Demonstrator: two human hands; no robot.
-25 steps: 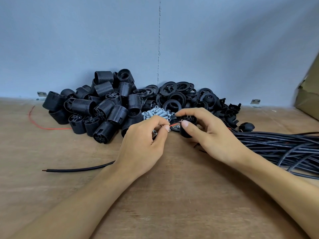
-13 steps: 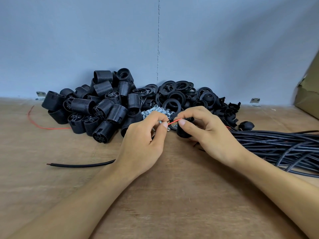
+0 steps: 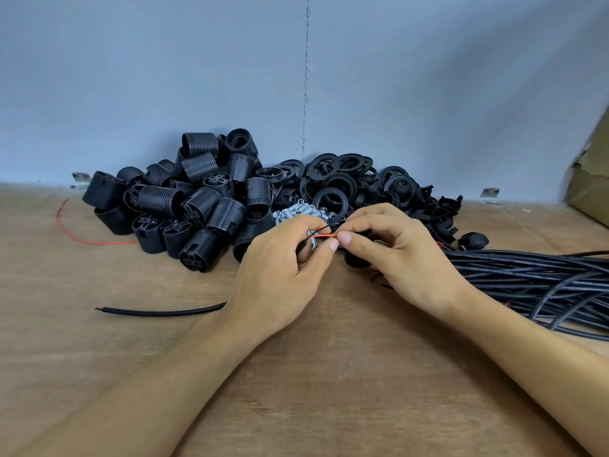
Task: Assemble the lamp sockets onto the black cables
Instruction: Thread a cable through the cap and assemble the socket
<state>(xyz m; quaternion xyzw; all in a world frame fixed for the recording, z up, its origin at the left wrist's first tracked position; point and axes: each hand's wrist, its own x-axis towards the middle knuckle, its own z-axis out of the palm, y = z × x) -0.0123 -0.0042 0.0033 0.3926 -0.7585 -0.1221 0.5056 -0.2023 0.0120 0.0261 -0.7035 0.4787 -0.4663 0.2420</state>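
My left hand (image 3: 280,275) pinches the thin red wire (image 3: 324,236) and a thin black wire (image 3: 321,229) that stick out of a cable end. My right hand (image 3: 402,255) grips a small black socket part (image 3: 357,258), mostly hidden under its fingers, and its thumb and forefinger pinch the red wire's other end. A bundle of black cables (image 3: 534,278) runs off to the right from under my right wrist. A heap of ribbed black socket bodies (image 3: 184,206) lies behind my left hand.
Black rings (image 3: 333,189) and a small pile of silver screws (image 3: 296,211) sit behind my hands. One loose black cable (image 3: 164,312) and a loose red wire (image 3: 82,239) lie at left. A cardboard box (image 3: 590,186) stands at far right; a blue wall closes the back.
Both hands have lifted slightly off the table and drawn the red wire out straight between them; the black wire now shows beside it.
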